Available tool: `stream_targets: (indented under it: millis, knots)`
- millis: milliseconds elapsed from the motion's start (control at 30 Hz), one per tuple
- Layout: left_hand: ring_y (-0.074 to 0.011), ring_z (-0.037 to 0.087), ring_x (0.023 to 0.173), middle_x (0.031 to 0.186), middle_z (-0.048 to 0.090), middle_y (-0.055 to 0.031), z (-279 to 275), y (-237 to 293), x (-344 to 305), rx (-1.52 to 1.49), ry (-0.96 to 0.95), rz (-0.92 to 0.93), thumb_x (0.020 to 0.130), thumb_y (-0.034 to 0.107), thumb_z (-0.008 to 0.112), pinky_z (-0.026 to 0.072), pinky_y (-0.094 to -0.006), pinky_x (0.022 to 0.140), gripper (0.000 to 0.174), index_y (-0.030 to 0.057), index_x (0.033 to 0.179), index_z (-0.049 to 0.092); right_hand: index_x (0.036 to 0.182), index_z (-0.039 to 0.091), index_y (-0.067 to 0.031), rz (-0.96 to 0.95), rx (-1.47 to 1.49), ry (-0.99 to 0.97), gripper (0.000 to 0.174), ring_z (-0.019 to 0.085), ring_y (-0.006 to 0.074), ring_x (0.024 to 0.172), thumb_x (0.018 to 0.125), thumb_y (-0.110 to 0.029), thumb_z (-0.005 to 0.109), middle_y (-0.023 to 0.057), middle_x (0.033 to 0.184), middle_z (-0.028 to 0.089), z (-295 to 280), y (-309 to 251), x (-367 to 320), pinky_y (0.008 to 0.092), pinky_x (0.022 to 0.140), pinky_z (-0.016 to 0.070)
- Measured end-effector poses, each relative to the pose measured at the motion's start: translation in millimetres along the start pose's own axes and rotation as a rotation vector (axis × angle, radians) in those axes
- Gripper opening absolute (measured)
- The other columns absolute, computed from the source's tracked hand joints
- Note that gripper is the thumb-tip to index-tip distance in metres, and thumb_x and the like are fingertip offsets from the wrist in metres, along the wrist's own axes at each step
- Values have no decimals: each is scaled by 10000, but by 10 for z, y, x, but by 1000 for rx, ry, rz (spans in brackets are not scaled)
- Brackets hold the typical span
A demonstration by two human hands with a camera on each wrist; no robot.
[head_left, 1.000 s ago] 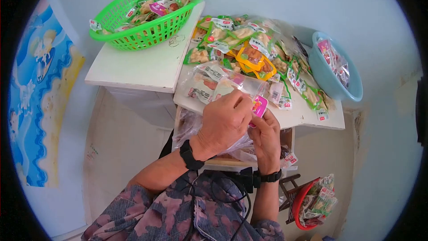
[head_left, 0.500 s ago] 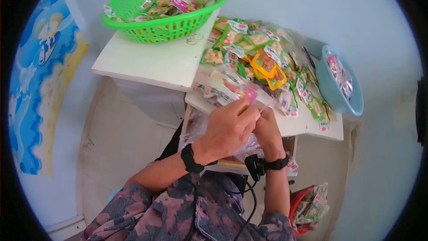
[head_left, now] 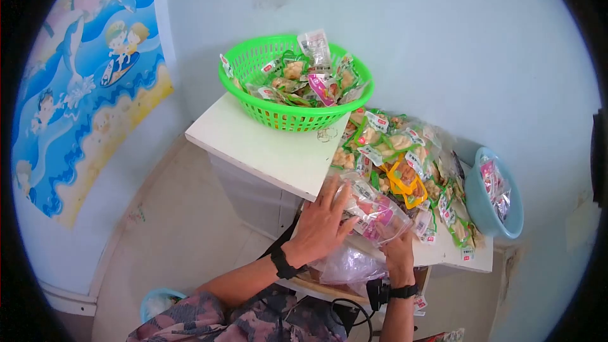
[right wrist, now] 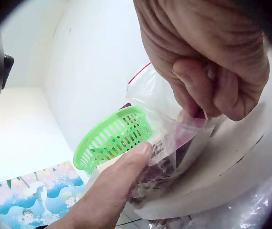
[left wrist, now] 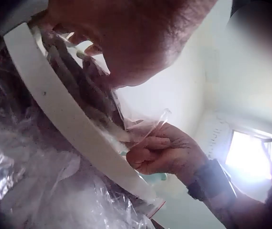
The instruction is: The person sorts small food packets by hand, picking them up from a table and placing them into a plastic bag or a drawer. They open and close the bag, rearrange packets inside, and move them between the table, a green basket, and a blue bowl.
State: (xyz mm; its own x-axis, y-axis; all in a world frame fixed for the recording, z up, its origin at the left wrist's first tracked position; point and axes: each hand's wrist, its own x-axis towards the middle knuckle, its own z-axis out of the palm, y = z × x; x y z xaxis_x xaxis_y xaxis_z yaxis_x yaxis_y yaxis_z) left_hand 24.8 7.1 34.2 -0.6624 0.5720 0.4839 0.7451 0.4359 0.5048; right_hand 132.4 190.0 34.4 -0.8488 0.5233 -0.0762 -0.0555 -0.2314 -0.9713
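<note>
A clear plastic zip bag [head_left: 396, 220] with several food packets inside lies at the front edge of the white table. My left hand [head_left: 318, 223] rests on the bag's left part with fingers spread, the thumb lying along the plastic in the right wrist view. At the bag's right end my right hand [head_left: 399, 254] pinches the plastic with curled fingers; the right wrist view shows this right hand [right wrist: 212, 71] close by the mouth, with its red line. Something pink shows through the plastic near these fingers.
A green basket [head_left: 297, 119] of packets stands on the higher white cabinet top [head_left: 266, 155]. Piled packets [head_left: 399, 145] cover the table behind the bag. A blue basin [head_left: 506, 215] is at the right. Below the table edge, an open drawer holds clear plastic [head_left: 348, 266].
My hands were close together at a small pink packet and have moved apart. The left now lies spread on the bag, the right pinches its edge. The head view has shifted up and left.
</note>
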Motion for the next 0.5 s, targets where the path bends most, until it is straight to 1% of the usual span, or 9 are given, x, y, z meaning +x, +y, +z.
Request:
stream_targets:
  millis: [33, 100, 167, 200, 267, 300, 400, 433, 500]
  knots:
    - [-499, 287, 1493, 1577, 343, -321, 23, -42, -1, -9, 23, -6, 1005, 396, 614, 273, -563, 1208, 771, -27, 1574, 312, 1239, 682, -30, -22, 20, -28, 294, 685, 79, 816, 951, -76, 717, 30, 1044, 738, -42, 31, 15, 199, 545, 433]
    - [-502, 285, 1495, 1583, 333, -329, 55, -86, -18, -29, 61, -21, 1009, 383, 607, 279, -554, 1207, 783, -38, 1585, 284, 1241, 675, -42, -13, -42, -38, 305, 649, 70, 762, 943, -82, 729, 18, 1010, 722, -76, 27, -9, 201, 497, 377]
    - [-499, 290, 1496, 1592, 319, -337, 35, -90, 5, -110, 86, -42, 1009, 371, 607, 281, -550, 1206, 783, -44, 1586, 276, 1198, 696, -52, 52, -202, -8, 278, 568, 43, 652, 928, -94, 751, -25, 903, 695, -33, -78, -20, 209, 481, 331]
    - [-497, 292, 1496, 1596, 312, -341, 20, -99, 33, -150, 97, -52, 1010, 365, 607, 282, -548, 1205, 784, -47, 1586, 272, 1174, 709, -50, 32, -211, -10, 245, 573, 47, 679, 936, -99, 743, -24, 906, 694, -9, -108, -20, 213, 518, 362]
    - [-491, 316, 1489, 1594, 321, -341, 54, -133, 41, -128, 107, -38, 1009, 370, 609, 293, -541, 1201, 791, -42, 1590, 266, 1126, 733, -44, 1, -229, -12, 185, 582, 57, 732, 952, -108, 726, -21, 912, 694, 42, -163, -33, 221, 591, 423]
    - [-488, 328, 1485, 1593, 325, -341, 72, -147, 27, -120, 104, -32, 1009, 372, 610, 299, -537, 1199, 794, -40, 1593, 263, 1068, 738, -43, -10, -281, 52, 140, 533, 44, 658, 956, -125, 722, -50, 816, 652, 139, -238, -59, 220, 543, 386]
    - [-483, 371, 1464, 1577, 358, -337, 38, -128, 32, -357, 91, -149, 998, 364, 633, 324, -527, 1185, 820, -42, 1597, 250, 1128, 745, -64, 24, -461, 27, 222, 455, 19, 575, 934, -171, 755, -88, 778, 621, 84, -309, -42, 223, 469, 283]
    - [-478, 397, 1449, 1562, 388, -327, 8, -124, 37, -401, 70, -163, 979, 351, 665, 344, -523, 1172, 850, -40, 1602, 237, 1137, 745, -63, 7, -479, 12, 229, 459, 16, 579, 937, -175, 752, -85, 788, 629, 62, -317, -31, 221, 470, 282]
    - [-475, 394, 1452, 1568, 376, -330, 7, -108, -4, -239, 78, -94, 969, 340, 681, 347, -524, 1170, 865, -38, 1604, 230, 1153, 747, -62, -44, -518, -28, 244, 468, 12, 588, 942, -184, 744, -80, 807, 646, 21, -319, 10, 217, 472, 280]
